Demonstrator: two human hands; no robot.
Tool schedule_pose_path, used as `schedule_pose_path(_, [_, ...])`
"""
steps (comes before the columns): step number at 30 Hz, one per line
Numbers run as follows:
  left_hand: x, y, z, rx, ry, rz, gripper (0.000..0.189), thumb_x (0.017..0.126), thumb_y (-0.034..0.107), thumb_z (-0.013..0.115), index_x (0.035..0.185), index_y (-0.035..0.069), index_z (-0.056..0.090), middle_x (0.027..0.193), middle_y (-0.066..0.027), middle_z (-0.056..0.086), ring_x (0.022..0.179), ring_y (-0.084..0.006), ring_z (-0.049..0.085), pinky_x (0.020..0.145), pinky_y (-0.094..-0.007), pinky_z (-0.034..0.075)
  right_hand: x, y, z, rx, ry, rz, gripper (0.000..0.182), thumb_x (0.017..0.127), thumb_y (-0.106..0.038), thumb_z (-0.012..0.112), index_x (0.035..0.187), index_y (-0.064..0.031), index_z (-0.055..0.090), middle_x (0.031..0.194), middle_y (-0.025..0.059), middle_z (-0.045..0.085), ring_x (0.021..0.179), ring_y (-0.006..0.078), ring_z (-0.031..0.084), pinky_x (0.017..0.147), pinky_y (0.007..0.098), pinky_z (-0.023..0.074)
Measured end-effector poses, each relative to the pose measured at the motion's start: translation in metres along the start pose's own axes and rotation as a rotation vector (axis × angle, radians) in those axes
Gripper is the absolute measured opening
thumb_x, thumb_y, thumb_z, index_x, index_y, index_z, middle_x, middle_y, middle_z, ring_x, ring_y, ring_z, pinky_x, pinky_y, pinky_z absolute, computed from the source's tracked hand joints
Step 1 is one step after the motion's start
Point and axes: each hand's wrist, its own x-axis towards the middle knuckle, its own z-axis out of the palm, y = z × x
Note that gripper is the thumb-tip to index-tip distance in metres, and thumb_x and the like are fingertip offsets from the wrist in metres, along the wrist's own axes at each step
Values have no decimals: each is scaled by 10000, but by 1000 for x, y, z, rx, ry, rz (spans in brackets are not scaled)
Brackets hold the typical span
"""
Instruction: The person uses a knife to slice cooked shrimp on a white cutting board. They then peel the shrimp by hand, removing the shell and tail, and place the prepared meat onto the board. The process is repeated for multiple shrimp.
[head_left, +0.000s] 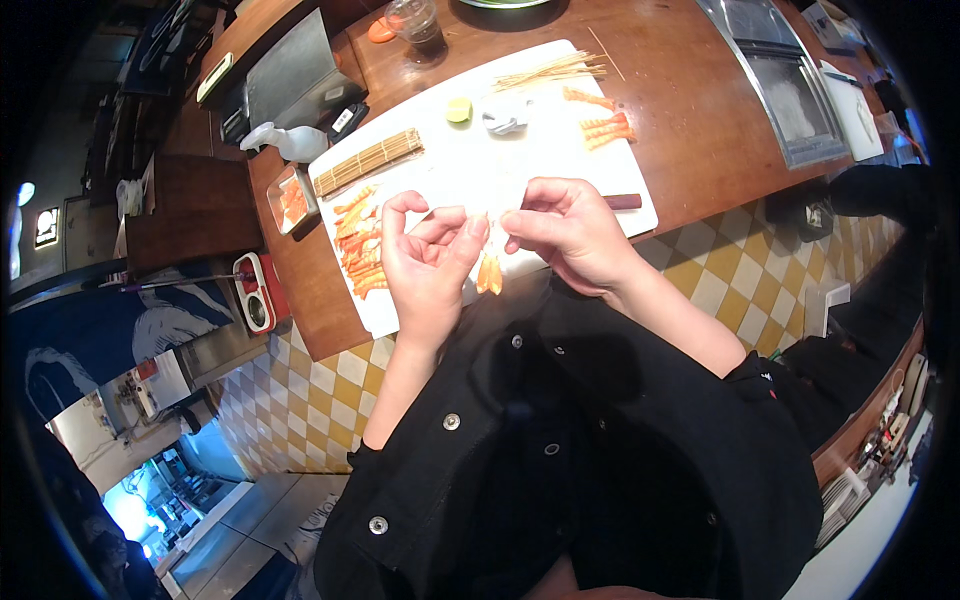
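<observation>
A cooked shrimp with an orange tail hangs tail-down between my hands, over the near edge of a white cutting board. My left hand pinches it between thumb and fingertips. From the other side, my right hand grips its upper part, which the fingers partly hide. Left of my left hand lies a row of several cooked shrimp. A dark reddish handle sticks out beyond my right hand; the rest of that tool is hidden. More shrimp lie at the board's right side.
A rolled bamboo mat, a cut lime, a crumpled grey cloth and thin wooden skewers lie on the board. Around it stand a small tray of orange food, a white spray bottle and a plastic cup.
</observation>
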Motion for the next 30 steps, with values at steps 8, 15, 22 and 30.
schedule_pose_path(8, [0,3,2,-99,-25,-13,531,940,-90,736,1314,47,385,1067,-162,716,1007,-188,726,885,-285,592,-3,-4,0,142,-78,-9,148,969,-69,756,1075,24,712,1000,73,734,886,140,703,853,296,580])
schedule_pose_path(15, [2,22,8,137,-117,-24,594,933,-100,741,1385,7,371,1077,-168,719,1021,-228,736,877,-320,619,-10,-11,5,-131,-33,-180,134,971,-29,750,1082,30,706,1033,69,738,955,115,705,880,278,577])
schedule_pose_path(22, [3,20,-4,2,-166,-88,552,930,-93,752,1327,13,383,1055,-184,732,1006,-226,746,879,-318,618,-13,-9,7,-125,-97,-121,178,981,-41,747,1132,36,696,1056,62,729,989,108,686,902,269,562])
schedule_pose_path(30, [0,21,2,-142,-178,-150,636,918,-89,768,1408,-9,371,1068,-184,718,1013,-240,739,903,-336,609,-19,-16,12,22,-152,-1,202,1021,-98,711,1178,27,685,1081,63,720,1005,106,662,896,292,540])
